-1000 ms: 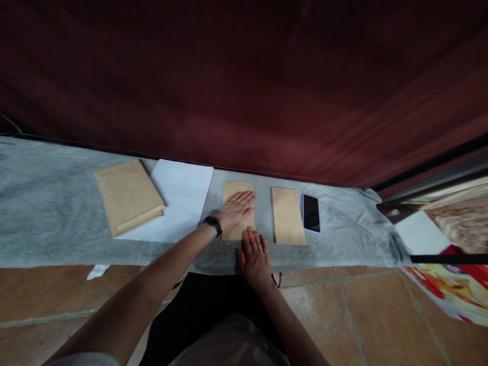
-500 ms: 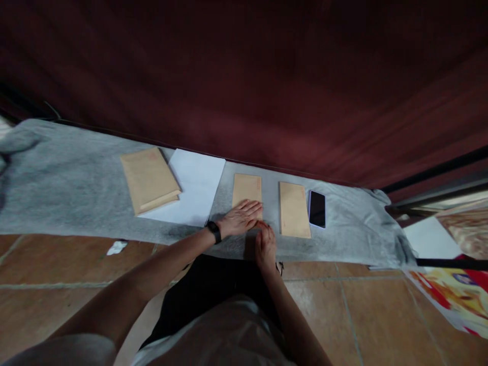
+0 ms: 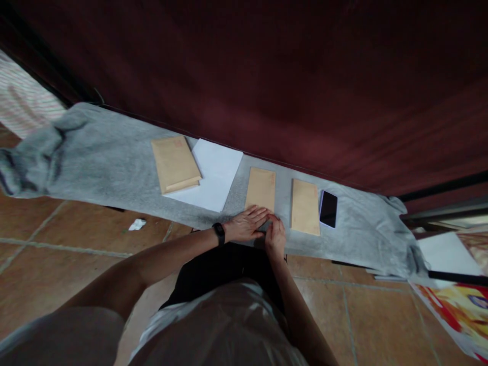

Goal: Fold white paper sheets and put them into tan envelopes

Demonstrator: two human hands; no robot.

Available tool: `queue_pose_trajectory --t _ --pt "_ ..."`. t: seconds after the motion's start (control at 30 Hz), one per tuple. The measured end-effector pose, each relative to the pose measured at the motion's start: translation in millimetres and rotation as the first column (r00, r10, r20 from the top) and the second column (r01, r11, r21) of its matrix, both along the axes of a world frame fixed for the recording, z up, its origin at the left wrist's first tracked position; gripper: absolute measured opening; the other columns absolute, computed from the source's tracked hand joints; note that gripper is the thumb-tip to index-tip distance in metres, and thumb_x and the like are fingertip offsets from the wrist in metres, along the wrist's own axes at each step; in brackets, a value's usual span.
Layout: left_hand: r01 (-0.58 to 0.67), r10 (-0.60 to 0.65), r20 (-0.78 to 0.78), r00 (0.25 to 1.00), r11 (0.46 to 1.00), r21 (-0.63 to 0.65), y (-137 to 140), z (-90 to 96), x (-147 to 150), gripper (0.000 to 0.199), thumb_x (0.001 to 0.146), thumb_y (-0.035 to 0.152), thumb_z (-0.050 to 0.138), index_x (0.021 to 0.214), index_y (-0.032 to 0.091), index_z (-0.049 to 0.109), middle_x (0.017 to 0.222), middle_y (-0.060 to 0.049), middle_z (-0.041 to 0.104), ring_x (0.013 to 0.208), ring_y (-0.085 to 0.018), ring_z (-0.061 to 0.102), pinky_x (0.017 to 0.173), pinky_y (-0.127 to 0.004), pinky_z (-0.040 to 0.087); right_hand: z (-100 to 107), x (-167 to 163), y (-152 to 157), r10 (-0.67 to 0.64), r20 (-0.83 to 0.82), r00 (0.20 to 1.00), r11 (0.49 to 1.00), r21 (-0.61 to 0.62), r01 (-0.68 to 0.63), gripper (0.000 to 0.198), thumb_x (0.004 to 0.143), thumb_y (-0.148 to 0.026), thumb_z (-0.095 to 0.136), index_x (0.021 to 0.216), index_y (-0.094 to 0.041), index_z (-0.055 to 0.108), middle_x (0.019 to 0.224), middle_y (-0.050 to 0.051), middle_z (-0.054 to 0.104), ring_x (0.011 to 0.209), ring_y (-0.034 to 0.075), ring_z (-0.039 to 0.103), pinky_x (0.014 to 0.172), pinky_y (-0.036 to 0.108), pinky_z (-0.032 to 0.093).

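Observation:
A tan paper envelope (image 3: 261, 184) lies on the grey cloth in front of me, its near end covered by my hands. My left hand (image 3: 247, 224), with a black band on the wrist, rests flat over that near end, fingers stretched to the right. My right hand (image 3: 275, 238) is closed with bent fingers at the envelope's near right corner, touching the left fingertips. What exactly is pinched there is hidden. To the right lies a second tan envelope (image 3: 305, 206), flat and untouched.
A phone (image 3: 328, 209) lies right of the second envelope. At left, a stack of tan envelopes (image 3: 176, 162) overlaps white paper sheets (image 3: 217, 170). The grey cloth (image 3: 110, 157) covers a narrow bench against a dark red curtain (image 3: 244, 76). A crumpled white scrap (image 3: 137, 224) is on the tiled floor.
My left hand has slid nearer to me along the envelope, uncovering more of it. My right hand stays close beside it. The whole view has turned slightly, shifting the bench items rightward.

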State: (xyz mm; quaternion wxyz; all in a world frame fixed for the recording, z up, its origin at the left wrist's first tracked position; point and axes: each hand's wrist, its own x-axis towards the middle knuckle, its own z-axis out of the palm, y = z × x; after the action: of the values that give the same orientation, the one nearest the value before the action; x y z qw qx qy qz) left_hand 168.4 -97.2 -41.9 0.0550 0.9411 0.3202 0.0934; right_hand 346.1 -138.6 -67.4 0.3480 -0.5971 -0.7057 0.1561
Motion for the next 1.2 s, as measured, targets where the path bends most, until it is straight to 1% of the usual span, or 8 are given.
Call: queue_pose_trajectory --t 0.23,0.37,0.5,0.6,0.7,0.87,1.1,1.2 --pt "-0.025 0.025 -0.005 1.0 1.0 -0.007 -10.6 -3.4 -3.2 0.066 0.101 0.051 0.037 0.155 0.014 0.031 0.161 -0.012 0.035 0.153 -0.022 0.021 0.125 -0.045 0.01 1.6 0.5 4.3 -0.002 0.002 1.0 1.0 0.007 0.002 0.042 0.101 -0.023 0.031 0.136 -0.016 0.054 0.132 0.014 0.062 0.127 0.023 0.055 0.109 0.047 0.044" --pt "-0.026 0.026 0.002 1.0 1.0 -0.014 -12.3 -10.4 -3.3 0.067 0.099 0.049 0.043 0.153 0.011 0.033 0.16 -0.015 0.035 0.152 -0.023 0.024 0.125 -0.043 0.01 6.3 -6.1 5.7 0.094 0.118 0.989 0.995 0.007 -0.095 0.045 0.104 -0.026 0.03 0.141 -0.015 0.053 0.144 0.013 0.056 0.139 0.022 0.046 0.118 0.047 0.035" --pt "-0.028 0.028 -0.008 1.0 0.999 -0.035 -14.6 -16.7 -4.9 0.061 0.099 0.042 0.042 0.149 0.007 0.04 0.158 -0.018 0.038 0.15 -0.023 0.028 0.125 -0.04 0.013 10.2 -14.5 -1.1 0.19 0.228 0.955 0.982 -0.035 -0.187 0.048 0.105 -0.031 0.033 0.149 -0.016 0.044 0.152 0.011 0.048 0.144 0.02 0.04 0.122 0.043 0.027" --pt "-0.048 0.048 0.001 0.999 0.997 -0.056 -17.3 -15.0 -9.2 0.065 0.1 0.044 0.039 0.152 0.006 0.033 0.16 -0.018 0.035 0.15 -0.022 0.027 0.124 -0.039 0.016 10.9 -14.0 -8.3 0.183 0.271 0.945 0.983 -0.044 -0.178 0.051 0.106 -0.033 0.035 0.154 -0.016 0.035 0.156 0.011 0.042 0.146 0.02 0.037 0.123 0.044 0.024" --pt "-0.055 0.057 0.019 0.998 0.997 -0.058 -20.3 -10.0 -18.3 0.068 0.1 0.046 0.04 0.155 0.008 0.028 0.162 -0.016 0.031 0.151 -0.022 0.025 0.124 -0.04 0.018 11.3 -7.2 -13.1 0.155 0.288 0.945 0.988 -0.042 -0.149 0.053 0.104 -0.034 0.04 0.154 -0.017 0.035 0.155 0.013 0.043 0.146 0.022 0.038 0.122 0.047 0.025" --pt "-0.087 0.09 0.058 0.994 0.995 -0.042 -26.5 -7.6 -42.5 0.062 0.102 0.045 0.036 0.155 0.013 0.03 0.162 -0.014 0.032 0.151 -0.022 0.026 0.123 -0.041 0.022 12.8 6.6 -15.2 0.092 0.281 0.955 0.996 -0.031 -0.087 0.048 0.103 -0.032 0.042 0.149 -0.02 0.044 0.153 0.011 0.047 0.142 0.024 0.043 0.12 0.048 0.029" --pt "-0.161 0.161 0.044 0.986 0.987 -0.005 -33.0 -12.2 -53.6 0.064 0.101 0.048 0.038 0.153 0.01 0.034 0.16 -0.017 0.034 0.151 -0.024 0.027 0.123 -0.043 0.026 16.1 1.3 -7.4 -0.13 0.225 0.966 0.989 -0.034 0.141 0.038 0.099 -0.027 0.047 0.135 -0.017 0.058 0.14 0.016 0.057 0.132 0.03 0.048 0.11 0.05 0.038" --pt "-0.156 0.155 0.047 0.987 0.988 0.014 -32.3 -14.0 -52.8 0.063 0.1 0.046 0.04 0.153 0.011 0.035 0.16 -0.016 0.035 0.15 -0.024 0.029 0.122 -0.044 0.028 20.5 -7.8 5.1 -0.218 0.065 0.974 0.969 -0.106 0.224 0.029 0.092 -0.022 0.056 0.12 -0.016 0.064 0.133 0.016 0.059 0.125 0.03 0.05 0.109 0.051 0.039"
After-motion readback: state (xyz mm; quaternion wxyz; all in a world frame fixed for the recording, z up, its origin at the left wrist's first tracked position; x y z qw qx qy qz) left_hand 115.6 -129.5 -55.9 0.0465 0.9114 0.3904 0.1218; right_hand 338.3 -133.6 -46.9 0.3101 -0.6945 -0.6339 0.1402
